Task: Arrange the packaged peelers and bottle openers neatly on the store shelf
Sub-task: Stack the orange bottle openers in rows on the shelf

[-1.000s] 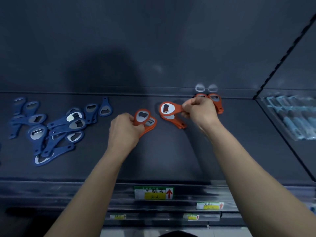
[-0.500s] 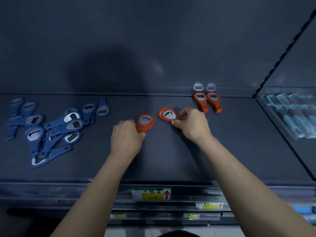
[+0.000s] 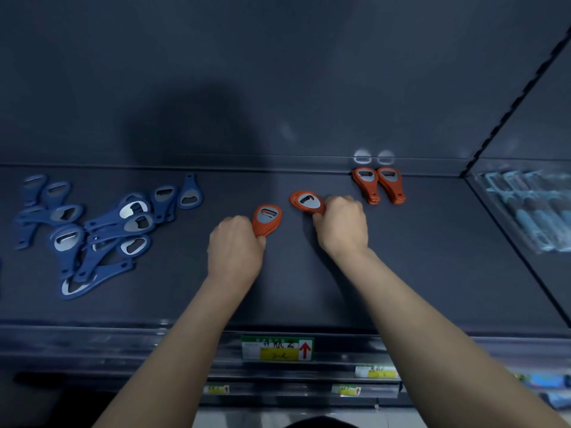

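— What was being held?
— Bottle openers, mid-shelf. The left hand (image 3: 234, 251) had its fingers curled round the handles of a small orange stack (image 3: 266, 220). The teardrop plastic heads, with their grey metal insets, poked out past the thumb. The right hand (image 3: 341, 225) gripped a second orange stack (image 3: 307, 202) the same way, close by, its heads slightly fanned.
— Any lying loose?
— Two orange openers (image 3: 378, 184) lay side by side, touching, at the back of the dark matte shelf (image 3: 432, 273), heads toward the faintly reflective rear wall.
— And the blue ones?
— A loose blue heap (image 3: 102, 230) lay well to the left, pieces crossing one another, steel insets shining. Packaged peelers (image 3: 531, 211) in glossy clear wrap sat in the next bay on the right. A green-and-yellow price label (image 3: 276, 348) with a red arrow hung on the front rail.
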The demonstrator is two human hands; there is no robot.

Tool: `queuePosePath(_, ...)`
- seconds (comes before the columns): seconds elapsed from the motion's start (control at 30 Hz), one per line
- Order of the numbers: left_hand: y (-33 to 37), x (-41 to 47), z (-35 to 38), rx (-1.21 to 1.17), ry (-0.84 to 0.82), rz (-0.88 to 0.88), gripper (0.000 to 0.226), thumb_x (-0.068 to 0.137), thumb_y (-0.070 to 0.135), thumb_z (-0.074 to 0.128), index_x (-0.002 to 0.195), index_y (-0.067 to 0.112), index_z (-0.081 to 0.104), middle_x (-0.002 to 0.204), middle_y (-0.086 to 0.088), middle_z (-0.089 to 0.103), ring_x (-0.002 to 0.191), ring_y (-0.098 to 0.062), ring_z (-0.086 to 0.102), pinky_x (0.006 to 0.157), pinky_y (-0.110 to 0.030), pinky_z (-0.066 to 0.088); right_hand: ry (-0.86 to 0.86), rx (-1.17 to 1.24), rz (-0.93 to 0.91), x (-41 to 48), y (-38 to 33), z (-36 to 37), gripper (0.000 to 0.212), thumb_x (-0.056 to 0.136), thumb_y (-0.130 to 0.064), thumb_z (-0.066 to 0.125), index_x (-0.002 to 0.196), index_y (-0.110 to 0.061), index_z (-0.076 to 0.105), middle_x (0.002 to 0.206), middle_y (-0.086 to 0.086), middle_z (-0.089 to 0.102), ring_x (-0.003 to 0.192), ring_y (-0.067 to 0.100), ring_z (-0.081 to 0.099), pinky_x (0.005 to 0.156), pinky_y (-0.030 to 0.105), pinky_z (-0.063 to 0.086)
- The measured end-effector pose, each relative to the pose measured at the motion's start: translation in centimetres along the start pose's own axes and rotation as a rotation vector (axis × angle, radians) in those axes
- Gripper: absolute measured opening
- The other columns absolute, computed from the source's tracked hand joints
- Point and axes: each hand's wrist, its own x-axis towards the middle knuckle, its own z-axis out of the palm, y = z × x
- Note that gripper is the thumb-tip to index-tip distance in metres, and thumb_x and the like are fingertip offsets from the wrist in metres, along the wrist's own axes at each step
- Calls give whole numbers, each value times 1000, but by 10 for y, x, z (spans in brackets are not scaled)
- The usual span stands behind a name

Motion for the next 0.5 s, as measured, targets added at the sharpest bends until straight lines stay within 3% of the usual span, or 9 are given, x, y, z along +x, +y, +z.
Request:
queuePosePath(0.17, 1, 1, 0, -9, 13, -7, 23, 85, 23, 60, 74, 3, 54, 87, -17, 59, 73, -29, 48, 62, -32, 33, -14, 12, -6, 0, 0, 0, 30, 91, -26, 57, 110, -2, 59, 117, 17, 55, 114, 34, 46, 92, 39, 40)
queuePosePath(0.4, 1, 5, -1, 0, -34, 30, 34, 83, 32, 66, 99, 3, 58, 100, -15, 55, 94, -32, 53, 71, -36, 40, -22, 49, 13, 0, -1, 1, 34, 91, -27, 58, 112, 0, 56, 118, 19, 53, 114, 35, 45, 93, 39, 41)
queuePosePath(0.5, 0, 5, -1, 2, -57, 27, 28, 83, 27, 65, 97, 4, 59, 99, -15, 56, 93, -32, 53, 70, -35, 39, 4, 53, 23, -1, 1, 3, 34, 92, -24, 56, 117, 0, 52, 120, 19, 53, 115, 34, 45, 94, 38, 41)
